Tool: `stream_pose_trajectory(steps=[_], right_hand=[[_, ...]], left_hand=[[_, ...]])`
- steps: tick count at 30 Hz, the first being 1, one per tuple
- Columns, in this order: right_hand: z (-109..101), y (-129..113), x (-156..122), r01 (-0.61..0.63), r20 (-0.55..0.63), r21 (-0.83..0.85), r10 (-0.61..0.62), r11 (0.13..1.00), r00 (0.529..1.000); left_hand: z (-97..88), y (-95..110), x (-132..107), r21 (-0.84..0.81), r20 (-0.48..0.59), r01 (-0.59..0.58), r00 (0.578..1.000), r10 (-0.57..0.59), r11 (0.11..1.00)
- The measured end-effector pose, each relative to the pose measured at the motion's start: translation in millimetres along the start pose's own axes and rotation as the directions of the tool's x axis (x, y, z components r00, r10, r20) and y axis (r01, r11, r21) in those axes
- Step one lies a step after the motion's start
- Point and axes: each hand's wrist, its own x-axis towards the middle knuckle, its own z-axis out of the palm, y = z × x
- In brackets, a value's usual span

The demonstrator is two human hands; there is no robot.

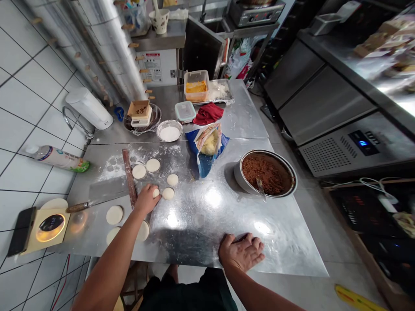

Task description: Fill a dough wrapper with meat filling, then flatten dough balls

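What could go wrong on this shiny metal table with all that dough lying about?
The left hand reaches a small dough ball right beside the wooden rolling pin; a nudge might roll it. The right hand rests flat by the steel table's near edge. A flat dough round lies under the forearm and could get squashed.

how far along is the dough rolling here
Done: several flat rounds lie by the rolling pin. In hand: the left hand touches a small dough piece. Left: other small pieces unrolled, pot of filling unused. The right hand rests on the table.
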Motion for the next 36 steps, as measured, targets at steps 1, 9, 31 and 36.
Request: stream_pose_trajectory(steps=[1, 9, 31, 36], right_hand=[[-0.3, -0.2, 0.5, -0.003, 0.004, -0.002, 0.003, 1.0, 1.0], [-1.0, -1.5, 2.5, -0.007, -0.003, 0.0, 0.007, 1.0, 1.0], [-4.1, -5.7, 9.2, -0.03, 0.011, -0.01, 0.03, 1.0, 0.999], [1.7, 2.6, 8.1, -0.015, 0.005, -0.041, 0.016, 0.999, 1.0]], left_hand=[[0.1, -4.7, -7.6, -0.026, 0.012, 0.009, 1.0, -0.008, 1.0], [10.9, -5.2, 21.3, 0.026, -0.185, 0.319, 0.933, -0.309, 0.947], [14.2, 20.4, 45.6, 0.394, -0.28, 0.279, 0.944, -0.175, 0.876], [20.9, 32.7, 38.8, 0.39, -0.351, 0.354, 0.911, -0.218, 0.85]])
